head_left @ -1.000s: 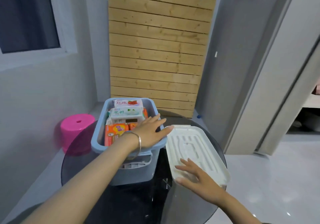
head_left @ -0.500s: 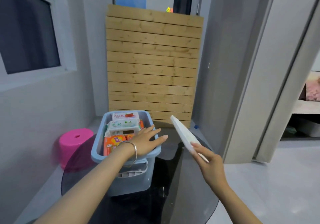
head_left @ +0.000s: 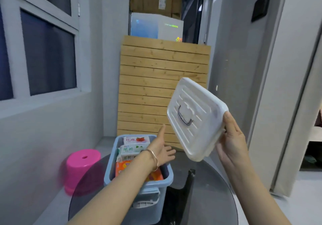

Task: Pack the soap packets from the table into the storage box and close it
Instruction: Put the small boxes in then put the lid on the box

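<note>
Soap packets (head_left: pixel 132 148) all sit in the blue box (head_left: pixel 139 186) on the glass table (head_left: pixel 209 190). Packing looks done; closing isn't. Right hand (head_left: pixel 231 143) grips the white lid (head_left: pixel 195 120), tilted, up beside the box. Left hand (head_left: pixel 163 150) spread wide above the box rim, holding nothing.

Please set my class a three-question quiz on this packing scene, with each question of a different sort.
1. Multiple choice: which hand grips the white lid? A) left B) right C) both
2. Fill in: on the floor, left of the blue storage box, stands a ___ stool.
3. True or false: the lid already covers the storage box.

Key: 1 B, the right hand. 2 pink. 3 false.
</note>
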### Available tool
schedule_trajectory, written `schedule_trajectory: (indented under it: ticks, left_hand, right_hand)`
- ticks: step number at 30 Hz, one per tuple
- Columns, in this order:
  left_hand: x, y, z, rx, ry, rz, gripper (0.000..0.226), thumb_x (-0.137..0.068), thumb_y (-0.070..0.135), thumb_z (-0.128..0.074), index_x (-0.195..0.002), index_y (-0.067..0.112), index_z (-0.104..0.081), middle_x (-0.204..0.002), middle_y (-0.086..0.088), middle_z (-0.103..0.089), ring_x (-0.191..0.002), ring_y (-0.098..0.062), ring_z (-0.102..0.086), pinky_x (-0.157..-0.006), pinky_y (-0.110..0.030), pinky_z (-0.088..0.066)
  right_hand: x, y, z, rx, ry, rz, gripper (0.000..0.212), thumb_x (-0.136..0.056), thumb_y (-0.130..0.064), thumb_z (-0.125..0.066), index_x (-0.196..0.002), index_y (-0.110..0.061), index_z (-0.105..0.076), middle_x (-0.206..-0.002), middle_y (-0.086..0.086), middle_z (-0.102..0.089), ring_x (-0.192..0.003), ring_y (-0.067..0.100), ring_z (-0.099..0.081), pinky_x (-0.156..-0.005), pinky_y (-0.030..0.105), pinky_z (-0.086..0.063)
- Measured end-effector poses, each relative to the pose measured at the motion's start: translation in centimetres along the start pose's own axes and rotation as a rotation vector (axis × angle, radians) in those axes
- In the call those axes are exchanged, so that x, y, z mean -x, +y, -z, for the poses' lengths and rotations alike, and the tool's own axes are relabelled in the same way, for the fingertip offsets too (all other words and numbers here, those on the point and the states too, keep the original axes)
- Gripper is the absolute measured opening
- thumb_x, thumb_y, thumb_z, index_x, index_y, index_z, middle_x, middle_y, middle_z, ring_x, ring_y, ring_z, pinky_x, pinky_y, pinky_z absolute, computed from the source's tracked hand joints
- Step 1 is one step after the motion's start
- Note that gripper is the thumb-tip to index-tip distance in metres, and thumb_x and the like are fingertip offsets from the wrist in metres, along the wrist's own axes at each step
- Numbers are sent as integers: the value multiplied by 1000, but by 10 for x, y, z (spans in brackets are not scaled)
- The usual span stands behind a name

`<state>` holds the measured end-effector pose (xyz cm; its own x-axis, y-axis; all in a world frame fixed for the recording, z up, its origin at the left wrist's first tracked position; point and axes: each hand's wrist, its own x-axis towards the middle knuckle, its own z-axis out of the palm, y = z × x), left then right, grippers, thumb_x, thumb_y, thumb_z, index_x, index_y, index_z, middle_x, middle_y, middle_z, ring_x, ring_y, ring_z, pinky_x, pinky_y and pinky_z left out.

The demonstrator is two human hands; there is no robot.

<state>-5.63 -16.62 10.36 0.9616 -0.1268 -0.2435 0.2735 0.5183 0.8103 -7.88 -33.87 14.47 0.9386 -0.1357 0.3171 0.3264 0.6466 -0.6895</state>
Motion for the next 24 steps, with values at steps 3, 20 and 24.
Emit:
schedule_trajectory:
  ticks: [3,20,24]
  left_hand:
    - [3,8,7,128,-131,47,89,-82,65,-46,-143,3,-30,-142,-20,-44,-127,-33,-46,-105,-46,-36]
    - [20,45,155,-989,594,-154,53,-85,43,-59,-117,2,-52,-121,-12,-61,-100,-27,-60,-80,-29,-44]
    - [20,37,164,-1125,577,-195,57,-82,57,-51,-114,10,-58,-115,-7,-66,-99,-25,-64,-88,-33,-50]
  right_hand:
    - [-4,10,-3,-126,-10,-117,48,-79,-31,-68,-121,-8,-64,-111,7,-71,-104,17,-67,-89,38,-56]
    - [29,126,22,1055,-228,-463,51,-88,-51,-52,-83,-1,-62,-77,22,-56,-64,20,-51,-53,22,-40]
    - [33,127,26,1039,-239,-379,37,-88,-44,-55,-72,-10,-50,-65,11,-43,-48,13,-39,-46,20,-34]
